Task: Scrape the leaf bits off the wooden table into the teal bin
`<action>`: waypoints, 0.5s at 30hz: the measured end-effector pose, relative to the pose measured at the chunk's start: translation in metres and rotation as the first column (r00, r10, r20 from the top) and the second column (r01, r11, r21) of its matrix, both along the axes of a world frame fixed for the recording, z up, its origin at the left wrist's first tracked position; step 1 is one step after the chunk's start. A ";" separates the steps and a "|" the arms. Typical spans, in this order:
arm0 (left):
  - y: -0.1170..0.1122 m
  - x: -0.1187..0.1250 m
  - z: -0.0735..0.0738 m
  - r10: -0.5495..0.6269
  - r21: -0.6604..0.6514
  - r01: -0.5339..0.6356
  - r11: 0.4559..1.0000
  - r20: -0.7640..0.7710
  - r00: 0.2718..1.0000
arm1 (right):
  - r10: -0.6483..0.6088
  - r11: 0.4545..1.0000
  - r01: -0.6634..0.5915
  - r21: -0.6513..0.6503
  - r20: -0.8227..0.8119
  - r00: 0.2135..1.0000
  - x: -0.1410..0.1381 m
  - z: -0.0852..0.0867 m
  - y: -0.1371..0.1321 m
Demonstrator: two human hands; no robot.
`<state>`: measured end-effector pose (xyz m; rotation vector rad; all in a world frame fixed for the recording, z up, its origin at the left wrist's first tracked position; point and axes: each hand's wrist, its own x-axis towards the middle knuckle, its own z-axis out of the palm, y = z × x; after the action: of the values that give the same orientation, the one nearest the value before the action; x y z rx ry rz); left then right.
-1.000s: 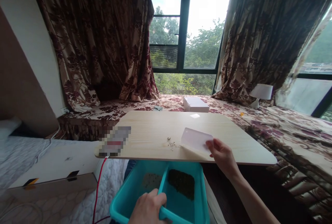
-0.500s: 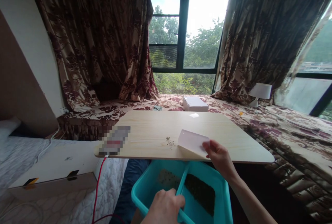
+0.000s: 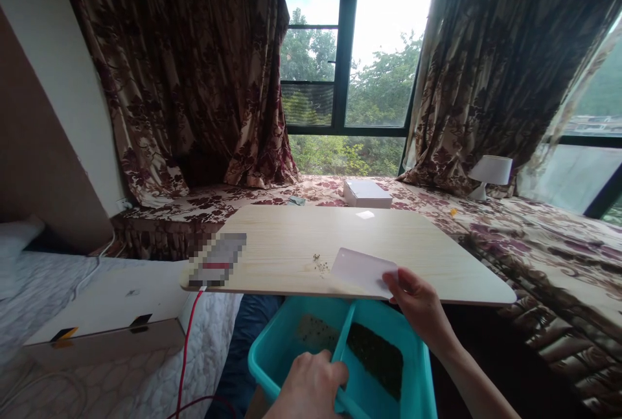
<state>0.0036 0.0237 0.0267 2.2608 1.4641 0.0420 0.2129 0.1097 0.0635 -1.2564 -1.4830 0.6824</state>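
My right hand (image 3: 415, 296) pinches the right end of a thin white plastic sheet (image 3: 362, 270), which lies low over the front of the wooden tabletop (image 3: 301, 228). Just left of the sheet's edge is a small scatter of dark and pale grains (image 3: 319, 265). Below the table edge, my left hand (image 3: 311, 383) grips the divider of a turquoise two-part bin (image 3: 420, 367). In the bin's left part lie pale and dark bits (image 3: 315, 331); the right part contains a dark green-brown mass (image 3: 376, 357).
A blurred-out flat device (image 3: 218, 260) with a red cable (image 3: 183, 354) rests at the table's left end. On the bed is a large white box (image 3: 111, 305). A smaller white box (image 3: 368, 193) and a lamp (image 3: 490, 171) stand on the window seat behind.
The white sheet has tipped flatter and lower toward the tabletop, its left edge slightly closer to the grains. My left hand keeps its grip on the bin.
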 end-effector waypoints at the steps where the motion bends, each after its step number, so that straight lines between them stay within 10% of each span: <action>1: 0.000 0.000 0.000 0.001 -0.001 -0.001 1.000 -0.002 1.000 | -0.022 1.000 0.022 0.011 0.012 1.000 0.001 0.000 0.003; 15: 0.001 0.000 -0.001 0.023 0.005 -0.023 1.000 0.009 1.000 | 0.044 0.999 -0.044 -0.009 0.018 0.999 -0.009 -0.009 0.009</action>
<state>0.0034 0.0244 0.0257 2.2451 1.4863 0.0628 0.2038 0.1184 0.0549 -1.2431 -1.5275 0.7090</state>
